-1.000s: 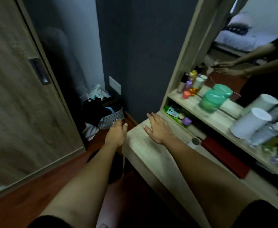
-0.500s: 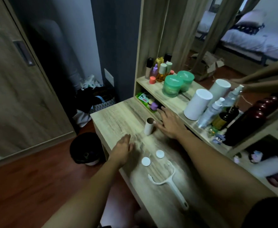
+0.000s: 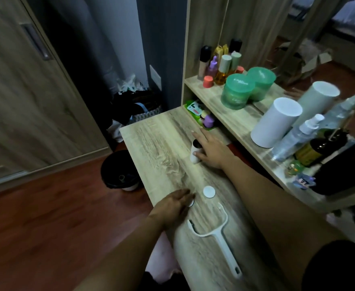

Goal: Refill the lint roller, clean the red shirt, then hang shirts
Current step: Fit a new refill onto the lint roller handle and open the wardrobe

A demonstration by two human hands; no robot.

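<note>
1. Cupping the upright white roll (image 3: 194,156) with the right hand (image 3: 212,150), thumb on its near side, mid-desk.
2. Resting the flat, straight-fingered left hand (image 3: 172,204) on one white cap (image 3: 191,203) by the desk (image 3: 155,143) edge, with the second cap (image 3: 209,192) just beside.
3. Lying nearer the body, untouched: lint roller handle (image 3: 220,238).
4. Bare wood beyond the roll; black bin (image 3: 119,171) on the floor off the edge.
5. Green jar (image 3: 236,91) lettering too blurred to read.
</note>
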